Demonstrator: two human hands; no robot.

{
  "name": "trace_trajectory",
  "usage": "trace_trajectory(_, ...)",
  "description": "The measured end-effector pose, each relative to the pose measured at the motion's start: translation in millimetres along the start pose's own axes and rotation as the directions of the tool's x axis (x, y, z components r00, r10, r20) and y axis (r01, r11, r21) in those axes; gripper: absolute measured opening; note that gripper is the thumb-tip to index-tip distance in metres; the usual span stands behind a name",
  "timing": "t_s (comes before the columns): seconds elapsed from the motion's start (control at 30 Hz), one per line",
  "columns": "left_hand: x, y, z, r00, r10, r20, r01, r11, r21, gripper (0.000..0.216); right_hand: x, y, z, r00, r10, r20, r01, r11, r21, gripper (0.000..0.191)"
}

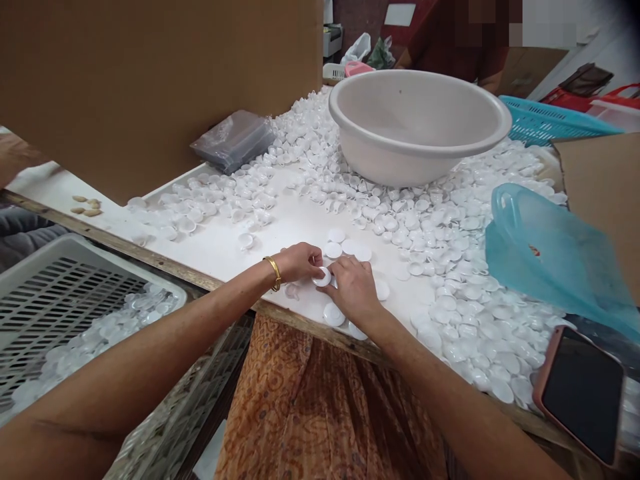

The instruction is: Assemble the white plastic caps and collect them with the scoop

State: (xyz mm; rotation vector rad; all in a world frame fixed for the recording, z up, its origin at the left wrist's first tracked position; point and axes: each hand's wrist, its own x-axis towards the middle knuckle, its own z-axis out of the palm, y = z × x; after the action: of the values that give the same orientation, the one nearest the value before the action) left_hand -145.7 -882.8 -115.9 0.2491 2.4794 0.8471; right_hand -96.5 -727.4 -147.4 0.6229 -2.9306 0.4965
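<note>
My left hand, with a gold bangle at its wrist, pinches a small round white plastic cap near the table's front edge. Fingers of my right hand are bent and close against the cap's right side; whether they grip it too is partly hidden. Around both hands lie loose white discs: a flat disc just behind, another disc in front, and one to the right. A lone white cap rests to the left of my left hand.
A big white basin stands among heaped white caps. Cardboard rises at left beside a plastic-wrapped pack. A slotted basket with clear pieces is below left. A blue scoop and phone lie right. Another person sits opposite.
</note>
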Motion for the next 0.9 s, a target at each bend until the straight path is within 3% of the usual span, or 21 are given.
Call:
trace_trajectory(0.17,-1.7,1.1,0.7,1.000,-0.021,-0.007,0.021,1.000,0.000,0.019,0.0,0.7,-0.8,1.000,0.007,0.017,-0.007,1.000,0.012,0.023)
trace_trajectory(0.3,-5.0,6.7,-1.9,0.997,-0.071,-0.031,0.073,0.993,0.091,0.022,-4.4,-3.2,-12.2,0.999,-0.036,-0.010,0.037,0.993,0.108,0.040)
trace_trajectory(0.43,-1.9,10.0,-5.3,0.993,-0.107,0.045,0.098,0.981,0.168,0.022,-15.8,-7.9,-21.1,0.976,-0.200,-0.083,0.204,0.978,0.041,0.025)
trace_trajectory(0.53,2.1,11.2,-8.0,0.988,-0.134,0.077,0.114,0.968,0.225,0.024,-23.7,-9.5,-18.4,0.951,-0.303,-0.056,0.301,0.952,-0.051,0.028)
trace_trajectory(0.7,6.9,10.9,-11.1,0.982,-0.149,0.119,0.114,0.959,0.259,0.026,-23.8,-8.1,-12.3,0.950,-0.311,-0.039,0.307,0.948,-0.082,0.031)
trace_trajectory(0.9,7.1,7.7,-5.8,0.991,-0.112,0.078,0.086,0.957,0.276,0.028,-18.3,-12.1,-14.8,0.947,-0.319,-0.027,0.315,0.944,-0.100,0.030)
